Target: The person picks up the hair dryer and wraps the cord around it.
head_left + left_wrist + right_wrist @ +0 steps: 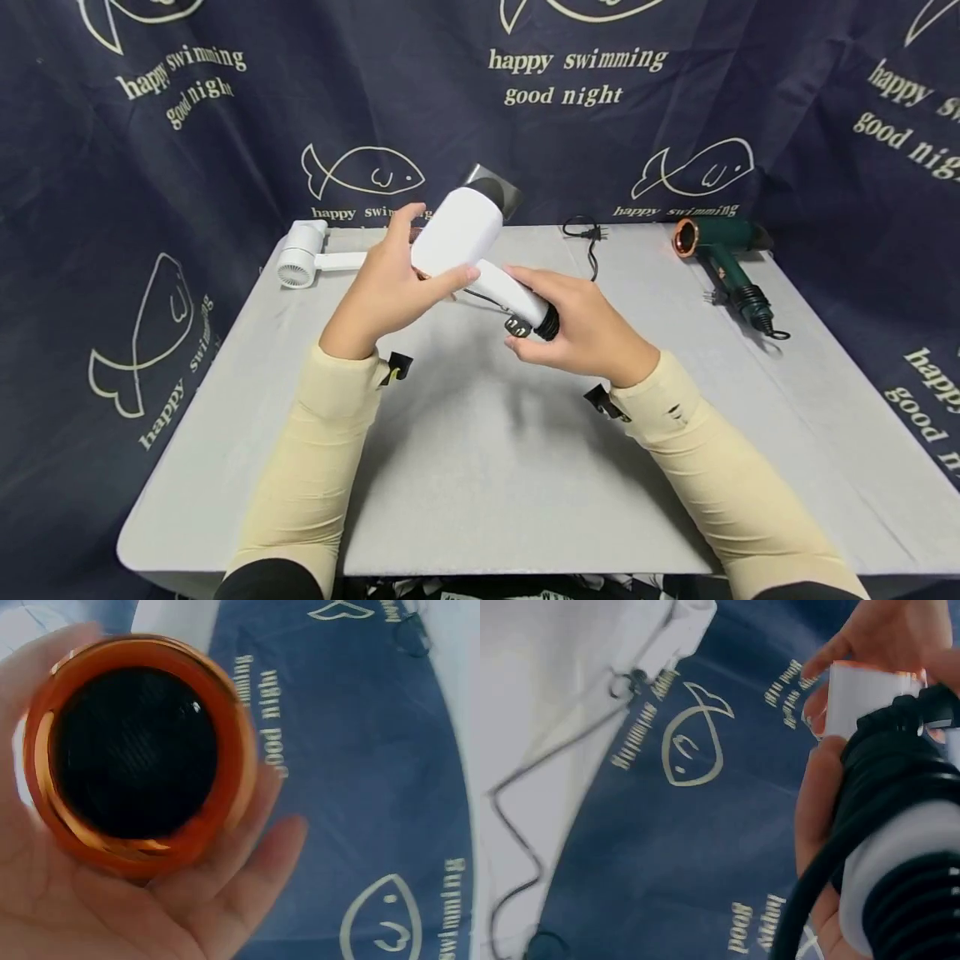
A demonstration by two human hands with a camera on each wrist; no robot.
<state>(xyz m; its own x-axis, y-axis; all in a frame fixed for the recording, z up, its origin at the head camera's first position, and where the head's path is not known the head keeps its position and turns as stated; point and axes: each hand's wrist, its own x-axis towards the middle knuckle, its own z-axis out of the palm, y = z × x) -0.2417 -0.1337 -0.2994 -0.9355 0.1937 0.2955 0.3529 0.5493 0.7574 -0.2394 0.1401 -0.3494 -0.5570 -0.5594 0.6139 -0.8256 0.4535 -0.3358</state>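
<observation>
Held above the table is a white hair dryer (459, 229), tilted with its grey nozzle (512, 197) up and away. My left hand (386, 287) grips its barrel, thumb on the near side. In the left wrist view that palm and fingers wrap beside the copper-coloured rear ring (241, 750) and the dark intake (135, 754). My right hand (588, 325) holds the lower end of the handle (513, 292). A black cord (900, 765) is wound there in coils, seen in the right wrist view. Its plug (517, 326) hangs by the right fingers.
A second white hair dryer (300, 257) lies at the table's back left, partly behind my left hand. At the back right lies a dark green hair dryer (726, 237) with its cord wound on the handle. A black cord with plug (596, 233) lies near the back edge.
</observation>
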